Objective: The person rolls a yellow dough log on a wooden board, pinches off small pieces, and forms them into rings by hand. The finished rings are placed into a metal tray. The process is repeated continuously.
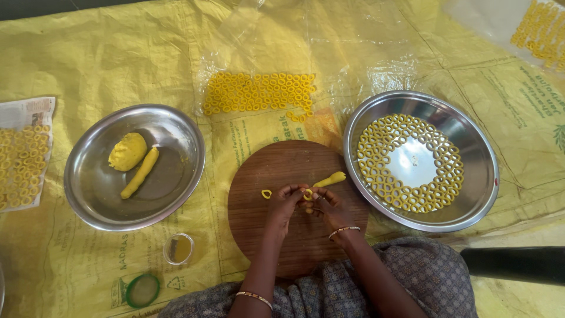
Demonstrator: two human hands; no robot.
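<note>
Dough ring (308, 194), soft yellow, pinched between both hands' fingertips, left hand (286, 203), right hand (333, 209), round wooden board (259, 218).

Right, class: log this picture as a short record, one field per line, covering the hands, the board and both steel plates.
Left hand: pinching a small dough ring
Right hand: on the same ring, bangle at the wrist
Wooden board: round; carries a dough roll and one loose ring
Left plate: dough lump and a rolled strip
Right plate: rings laid in circles, bare centre
Plastic sheet: rows of rings
</note>
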